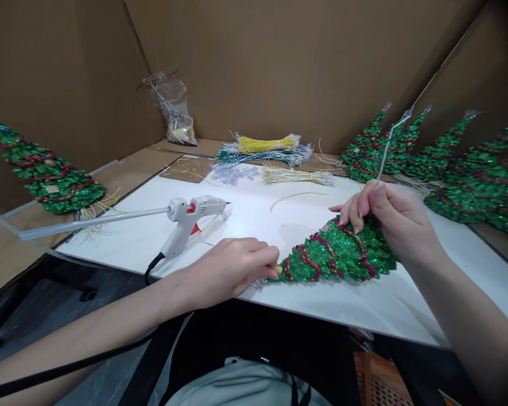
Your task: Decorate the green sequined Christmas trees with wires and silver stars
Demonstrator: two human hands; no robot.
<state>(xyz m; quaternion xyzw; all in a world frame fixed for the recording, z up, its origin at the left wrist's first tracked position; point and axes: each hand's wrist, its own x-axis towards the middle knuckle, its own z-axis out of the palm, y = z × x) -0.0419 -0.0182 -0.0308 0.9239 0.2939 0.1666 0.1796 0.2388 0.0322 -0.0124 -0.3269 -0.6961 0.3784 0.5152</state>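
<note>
A small artificial Christmas tree, glittery green with red garland, lies on its side on the white board near the front edge. The fingers of my left hand are closed around its narrow tip. My right hand is over the tree's wide end, thumb and fingers pinched on a thin whitish wire that sticks up and bends near its top. How the lower end of this wire meets the tree is hidden by my fingers. Left of the tree, a white hot glue gun with a red trigger lies on its side.
Several similar trees stand at the right, and one more tree stands at the left. Bundles of yellow and white wires lie at the back beside clear snowflake pieces. A plastic bag leans against the cardboard wall.
</note>
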